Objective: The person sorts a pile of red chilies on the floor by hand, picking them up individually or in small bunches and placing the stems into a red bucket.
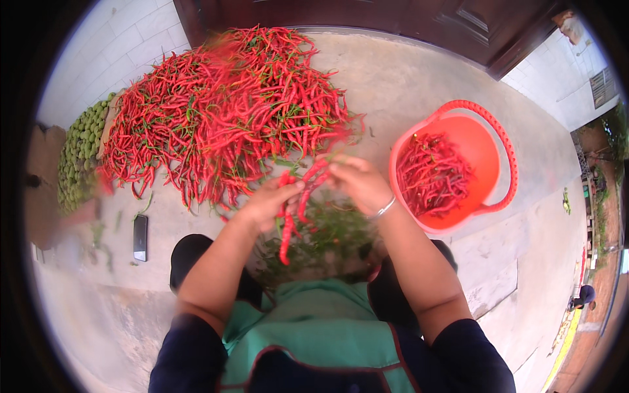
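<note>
Both my hands are raised in front of me, close together, above a scatter of green stems and leaves (327,239). My left hand (267,204) is closed round a few long red chili peppers (286,237) that hang below its fingers. Pinched in my right hand (360,183), which wears a silver bangle, is the green stem end of a red chili pepper (313,182). A large heap of red chili peppers (229,111) with green stems spreads beyond my hands. To the right stands a red basket (488,157) with a raised handle, partly filled with loose red chili peppers (434,173).
On the concrete floor at left lies a dark phone (140,238). Green round fruits (84,150) are piled by the white wall at far left, beside a blurred brown shape (44,187). A dark red door (406,19) closes off the back. Another person (583,297) is at far right.
</note>
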The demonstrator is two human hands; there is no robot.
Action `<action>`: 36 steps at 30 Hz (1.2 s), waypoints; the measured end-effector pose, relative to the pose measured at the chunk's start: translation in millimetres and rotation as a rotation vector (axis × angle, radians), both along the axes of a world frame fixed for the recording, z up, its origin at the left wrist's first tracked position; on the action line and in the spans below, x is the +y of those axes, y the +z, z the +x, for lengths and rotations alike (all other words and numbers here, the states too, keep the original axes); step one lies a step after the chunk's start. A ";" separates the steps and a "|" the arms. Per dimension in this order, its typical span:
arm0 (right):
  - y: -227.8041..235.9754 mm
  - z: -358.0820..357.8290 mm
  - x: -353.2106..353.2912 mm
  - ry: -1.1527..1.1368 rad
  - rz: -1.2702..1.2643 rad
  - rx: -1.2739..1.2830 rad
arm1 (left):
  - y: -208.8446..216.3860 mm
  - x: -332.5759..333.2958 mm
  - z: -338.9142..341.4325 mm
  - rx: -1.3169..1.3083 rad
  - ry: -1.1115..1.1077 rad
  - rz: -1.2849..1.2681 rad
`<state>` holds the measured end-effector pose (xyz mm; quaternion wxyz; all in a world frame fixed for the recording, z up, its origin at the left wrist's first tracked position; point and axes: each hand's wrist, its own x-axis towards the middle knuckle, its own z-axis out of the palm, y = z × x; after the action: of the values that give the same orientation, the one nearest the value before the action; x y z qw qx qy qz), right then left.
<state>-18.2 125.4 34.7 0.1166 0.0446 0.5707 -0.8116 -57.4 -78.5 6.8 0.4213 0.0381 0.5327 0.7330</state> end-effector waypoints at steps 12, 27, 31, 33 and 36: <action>-5.6 6.2 -13.3 0.132 0.115 -0.086 | 14.6 -8.9 -0.6 0.185 -0.151 -0.103; -18.7 -0.5 2.8 -0.121 1.003 0.567 | -6.1 2.9 2.5 0.016 -0.111 -0.058; -4.2 5.7 -11.6 0.167 0.424 0.058 | -8.7 2.2 2.1 0.000 -0.222 -0.052; -7.5 6.9 -18.5 0.106 0.394 -0.023 | -7.1 5.4 3.2 -0.011 -0.245 -0.056; -12.4 7.0 -22.6 -0.083 0.876 0.523 | -17.9 8.3 4.8 -0.077 -0.203 -0.033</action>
<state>-11.2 102.8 22.3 -0.0919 -0.0926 0.8653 -0.4841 -52.6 -70.2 -11.1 0.5143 0.0568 0.5214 0.6786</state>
